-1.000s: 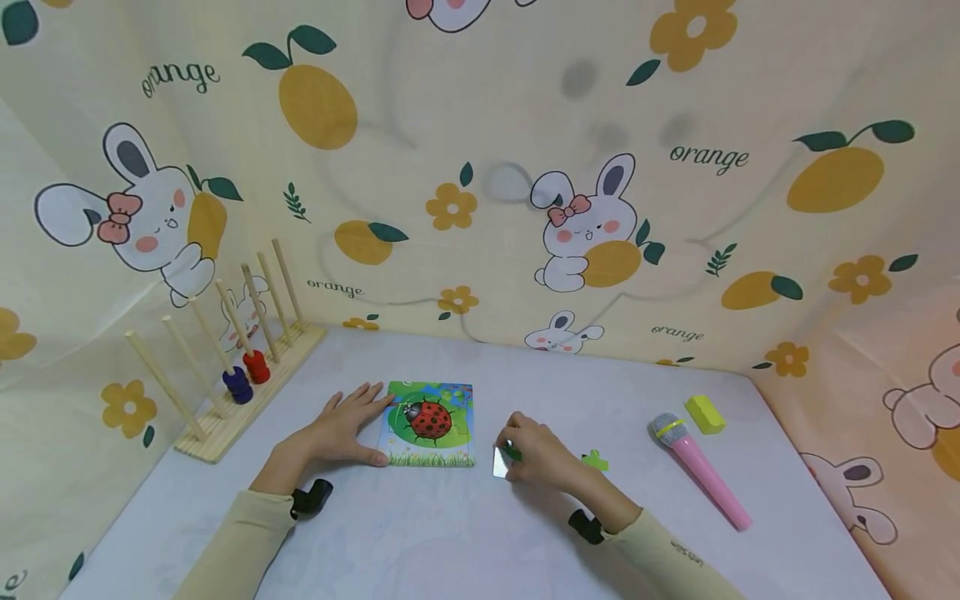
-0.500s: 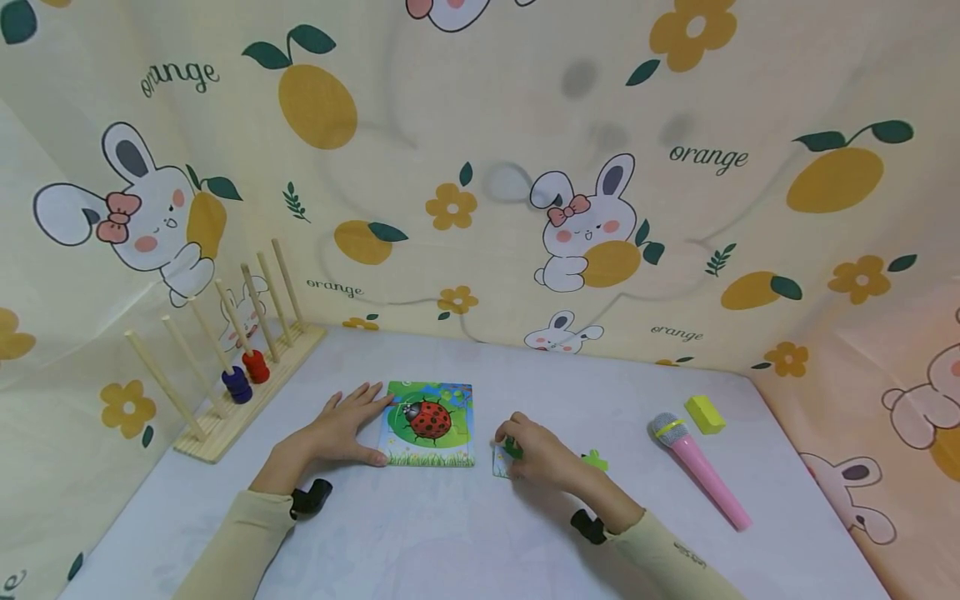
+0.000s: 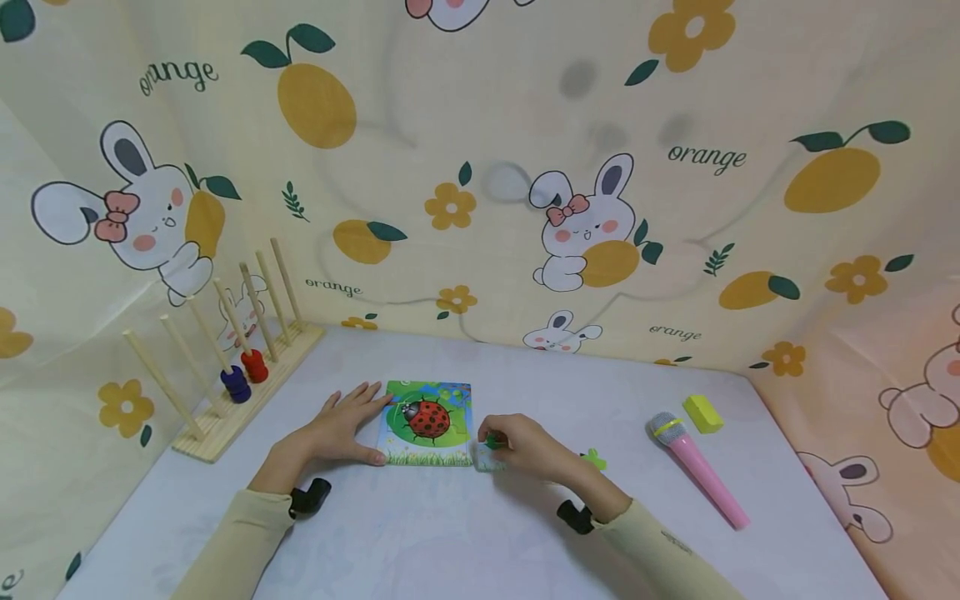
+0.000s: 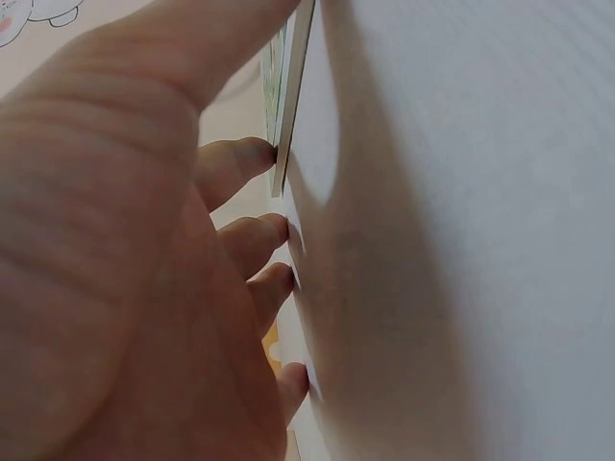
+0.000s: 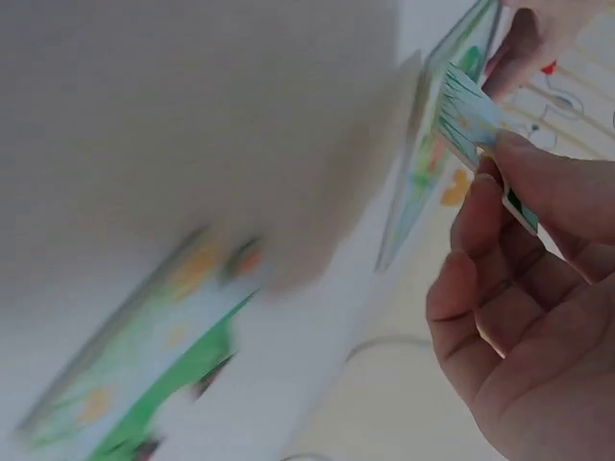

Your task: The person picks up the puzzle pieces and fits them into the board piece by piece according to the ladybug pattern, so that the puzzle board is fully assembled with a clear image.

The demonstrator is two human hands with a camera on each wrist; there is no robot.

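Centrally, on a white table (image 3: 450, 533), lies a square ladybug puzzle (image 3: 435, 450): a red, black-spotted beetle on a green oval, above a strip of grass. Taking that puzzle as the middle of a clock face, the left hand (image 3: 337, 429) lies at nine o'clock, fingers spread and relaxed, thumb and index finger touching the puzzle's edge. The left wrist view shows its other fingertips near the table surface; there the thumb's tip is cut off at the top and the puzzle appears only as a thin edge.

Between three and four o'clock, the right hand (image 3: 528, 450) pinches a small puzzle piece (image 5: 466, 113) just beside the puzzle's lower right. Its pale blue, grassy end shows; fingers hide its middle, and whether it touches the puzzle cannot be told. Toward three o'clock lies a green piece (image 3: 595, 459), partly covered by the right wrist. The right wrist view catches a loose piece as a blur, running off the bottom edge.

Well out at three o'clock are a pink toy microphone (image 3: 708, 479) and, near its head, a yellow block (image 3: 703, 414). Toward half past nine stands a wooden peg rack (image 3: 259, 395) with blue rings (image 3: 236, 385) and red rings (image 3: 255, 367).
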